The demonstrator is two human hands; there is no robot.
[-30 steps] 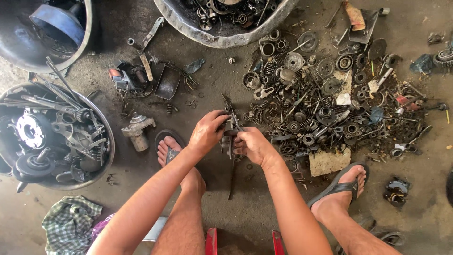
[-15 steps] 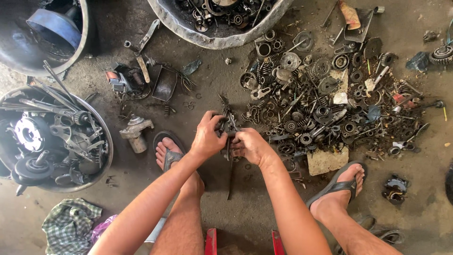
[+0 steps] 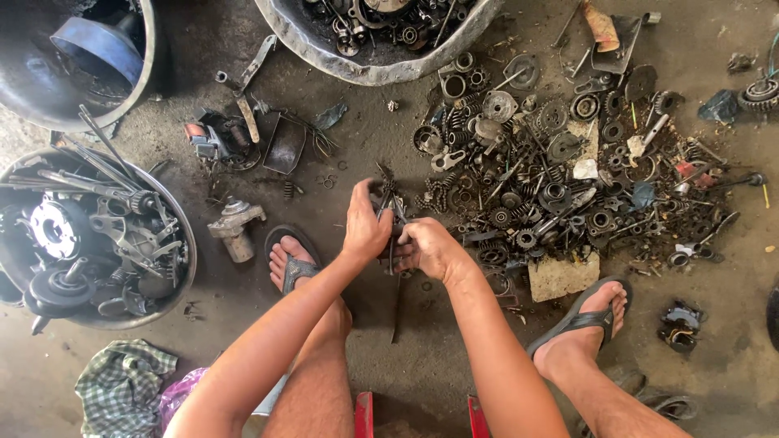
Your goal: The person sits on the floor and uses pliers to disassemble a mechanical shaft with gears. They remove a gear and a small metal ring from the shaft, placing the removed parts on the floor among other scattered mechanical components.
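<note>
My left hand and my right hand are both closed around a dark, greasy metal assembly held just above the concrete floor between my feet. Thin rods stick up from it past my fingers, and a long narrow bar hangs down below my hands. A large heap of scrap gears, springs and bearings lies directly to the right of my hands.
A tub of metal parts stands at left, a dark tub with a blue funnel at top left, another parts tub at top. A small motor lies by my left sandal. A checked cloth lies at bottom left.
My hands have stayed together on the assembly, shifting their grip slightly. The view has drifted a little; nothing else has moved.
</note>
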